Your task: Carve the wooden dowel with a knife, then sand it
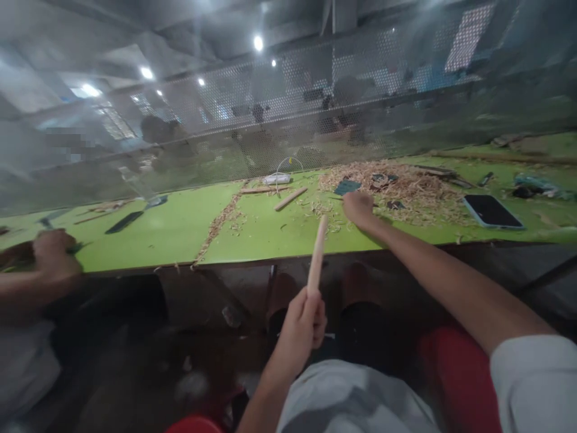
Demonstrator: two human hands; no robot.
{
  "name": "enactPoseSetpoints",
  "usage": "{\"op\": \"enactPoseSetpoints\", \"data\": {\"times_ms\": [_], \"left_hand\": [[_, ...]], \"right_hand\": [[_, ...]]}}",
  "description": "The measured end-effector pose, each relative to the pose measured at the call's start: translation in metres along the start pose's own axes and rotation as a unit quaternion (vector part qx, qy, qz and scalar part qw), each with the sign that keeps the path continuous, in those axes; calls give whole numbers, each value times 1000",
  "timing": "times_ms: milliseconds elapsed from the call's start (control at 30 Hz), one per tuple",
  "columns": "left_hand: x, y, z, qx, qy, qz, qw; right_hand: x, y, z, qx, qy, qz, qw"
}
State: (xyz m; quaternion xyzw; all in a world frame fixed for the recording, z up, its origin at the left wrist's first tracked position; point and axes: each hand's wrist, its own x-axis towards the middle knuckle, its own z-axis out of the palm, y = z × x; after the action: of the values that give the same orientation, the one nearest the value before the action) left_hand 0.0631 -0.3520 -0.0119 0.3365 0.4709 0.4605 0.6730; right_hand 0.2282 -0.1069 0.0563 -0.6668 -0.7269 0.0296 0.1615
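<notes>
My left hand [303,322] is wrapped round the lower end of a pale wooden stick [318,252]. The stick points up and away from me, its far tip over the front of the green tabletop [256,240]. Out over the table, my right hand [359,208] is closed with its knuckles up. A thin dark sliver shows by its fingers, but what it grips is hidden. Just behind that hand lies a piece of dark blue-green sandpaper [347,186], at the edge of a heap of wood shavings [419,189].
A phone [493,211] lies to the right of the shavings. Another wooden stick [291,198] and a white roll [276,179] lie mid-table. A perforated screen [252,141] stands along the back. At far left is a co-worker's hand [51,246].
</notes>
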Motion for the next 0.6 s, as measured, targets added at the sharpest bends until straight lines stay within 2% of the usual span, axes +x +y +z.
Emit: {"op": "enactPoseSetpoints", "data": {"times_ms": [100,233,333,433,533,600], "left_hand": [[13,2,-12,-58,3,3,998],[26,-3,-16,-101,-17,8,995],[26,-8,-11,-113,-16,0,993],[27,-8,-9,-117,-19,5,993],[36,1,-17,-83,-17,18,996],[48,13,-29,-13,-14,28,999]], "right_hand": [[4,7,-16,-50,14,0,999],[-25,-11,-24,-112,-6,-64,992],[-56,-30,-14,-118,-45,-118,985],[-74,-40,4,-132,-88,-128,979],[-66,-36,11,-108,-107,-125,980],[-46,-28,3,-30,-156,-151,976]]}}
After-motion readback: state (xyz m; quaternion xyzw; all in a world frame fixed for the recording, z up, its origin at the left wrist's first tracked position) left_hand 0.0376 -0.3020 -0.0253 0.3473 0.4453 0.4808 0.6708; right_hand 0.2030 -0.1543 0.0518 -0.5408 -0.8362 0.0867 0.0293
